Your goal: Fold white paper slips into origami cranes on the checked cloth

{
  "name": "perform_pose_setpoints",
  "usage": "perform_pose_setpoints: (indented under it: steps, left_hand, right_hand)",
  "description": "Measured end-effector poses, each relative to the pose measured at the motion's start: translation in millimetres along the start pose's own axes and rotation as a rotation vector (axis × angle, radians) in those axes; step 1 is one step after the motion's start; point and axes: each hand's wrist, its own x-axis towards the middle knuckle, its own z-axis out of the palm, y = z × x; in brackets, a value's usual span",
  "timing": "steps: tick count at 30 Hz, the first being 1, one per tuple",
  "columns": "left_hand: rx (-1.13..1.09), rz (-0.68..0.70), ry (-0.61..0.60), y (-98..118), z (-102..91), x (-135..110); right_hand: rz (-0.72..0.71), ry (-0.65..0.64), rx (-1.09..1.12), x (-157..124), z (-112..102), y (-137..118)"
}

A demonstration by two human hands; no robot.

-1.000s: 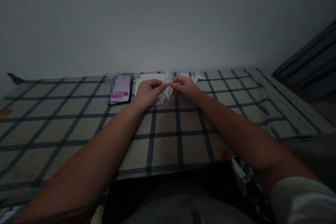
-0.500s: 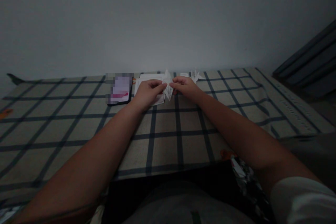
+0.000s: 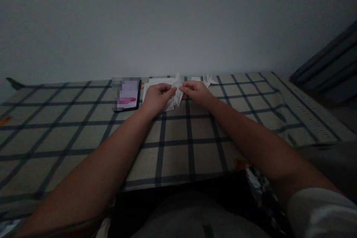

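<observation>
Both arms reach far forward over a checked cloth (image 3: pixel 178 145). My left hand (image 3: pixel 156 98) and my right hand (image 3: pixel 196 93) pinch a small folded white paper figure (image 3: pixel 177 92) between their fingertips, one on each side, just above the cloth. Under my left hand lies a stack of white paper sheets (image 3: pixel 157 83). The fingers of both hands are closed on the paper.
A phone (image 3: pixel 127 95) with a lit screen lies left of the paper stack. Another folded white paper figure (image 3: pixel 208 80) sits by the wall behind my right hand. A dark slatted object (image 3: pixel 329 67) stands at the far right. The grey wall bounds the cloth's far edge.
Almost nothing has moved. My fingertips have shifted slightly on the folded paper, which stays held between both hands.
</observation>
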Motion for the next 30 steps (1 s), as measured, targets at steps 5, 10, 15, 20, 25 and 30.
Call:
perform_pose_setpoints:
  steps: [5, 10, 15, 20, 25, 30]
  left_hand:
    - [0.03, 0.002, 0.005, -4.2, 0.9, 1.6]
    - [0.046, 0.008, 0.016, -3.3, 1.6, 1.8]
    - [0.025, -0.003, 0.006, -0.6, 1.9, 0.7]
    - [0.057, 0.016, 0.007, -1.0, -0.3, 0.7]
    - [0.079, 0.032, 0.014, 0.9, -0.8, 0.1]
    - [0.028, 0.022, 0.015, -1.0, 2.3, 0.1]
  right_hand:
    - [-0.021, 0.009, -0.064, 0.4, -1.4, 1.0]
    - [-0.048, 0.044, -0.084, 1.1, -0.1, 3.5]
    - [-0.059, 0.085, -0.06, -0.2, 1.1, 4.1]
    - [-0.054, 0.073, -0.066, -0.6, 0.8, 5.7]
    - [-0.043, 0.079, -0.036, -0.2, 2.1, 3.9]
    - [-0.053, 0.101, -0.05, -0.6, 2.8, 2.8]
